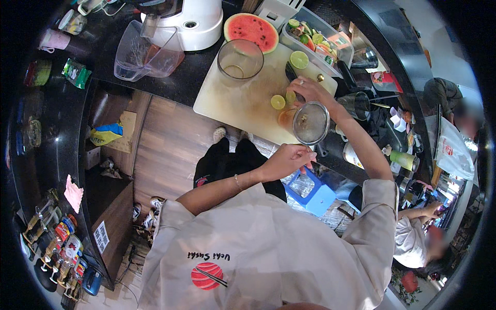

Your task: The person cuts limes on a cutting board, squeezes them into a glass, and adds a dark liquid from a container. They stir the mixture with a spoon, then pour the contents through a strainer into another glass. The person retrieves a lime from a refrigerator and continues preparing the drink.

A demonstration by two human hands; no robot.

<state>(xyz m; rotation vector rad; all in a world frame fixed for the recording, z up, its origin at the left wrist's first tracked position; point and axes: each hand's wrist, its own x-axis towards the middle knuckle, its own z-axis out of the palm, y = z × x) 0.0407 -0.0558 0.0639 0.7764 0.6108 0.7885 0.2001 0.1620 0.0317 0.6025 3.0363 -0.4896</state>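
My left hand (289,160), a bracelet on its wrist, is closed around the handle of a round mesh strainer (311,124). The strainer sits over the front right of a white cutting board (217,98), beside a small cup of amber liquid (285,120) that it partly covers. My right hand (310,92) reaches in above it, fingers curled on a cut lime half (290,97); part of the grip is hidden. Another lime half (278,102) lies just left, and a larger one (299,60) farther back. A dark blade or handle (292,72) shows behind my right fingers.
A tinted container (240,59) stands on the board before half a watermelon (251,32). Behind are a white appliance (194,26), a clear pitcher (147,57) and a bin of fruit scraps (330,49). A blue plastic container (312,194) is below my left hand. Other people are at right.
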